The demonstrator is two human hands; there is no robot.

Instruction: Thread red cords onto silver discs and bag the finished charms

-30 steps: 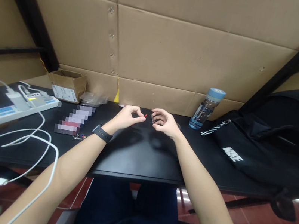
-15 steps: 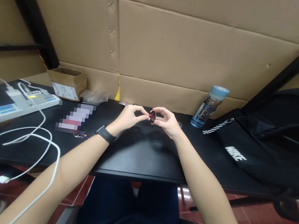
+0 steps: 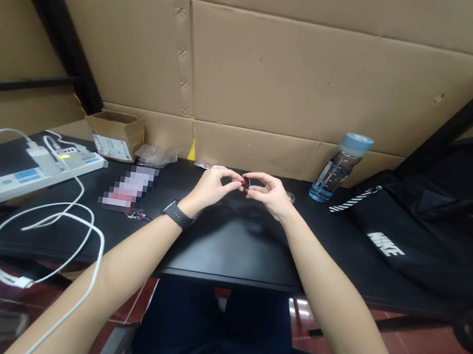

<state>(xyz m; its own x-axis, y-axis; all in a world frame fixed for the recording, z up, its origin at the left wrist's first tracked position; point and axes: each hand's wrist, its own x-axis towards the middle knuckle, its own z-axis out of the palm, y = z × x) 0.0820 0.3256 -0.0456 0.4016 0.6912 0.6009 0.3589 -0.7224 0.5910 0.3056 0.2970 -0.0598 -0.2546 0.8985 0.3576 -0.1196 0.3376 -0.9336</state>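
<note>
Above the black desk, both hands meet at a small dark round piece [image 3: 246, 185] with red on it; it is too small to name. My right hand [image 3: 273, 196] pinches it by the edge between thumb and fingers. My left hand [image 3: 216, 184], with a dark watch band [image 3: 178, 214] on the wrist, is closed at the fingertips on the red part at its left side. Fingers cover much of the piece. Just behind the right hand, a small clear ring-shaped thing [image 3: 290, 197] lies on the desk, partly hidden.
A white power strip [image 3: 6, 182] and looping white cable [image 3: 64, 215] occupy the left, near a cardboard box [image 3: 117, 137] and clear plastic bags [image 3: 156, 156]. To the right stand a blue-capped water bottle [image 3: 340, 168] and a black backpack [image 3: 425, 231]. Cardboard [image 3: 279, 76] walls the back.
The view has shifted slightly, so everything sits a little further right. The round piece has turned between my fingers and shows less of its face. Both hands keep their hold.
</note>
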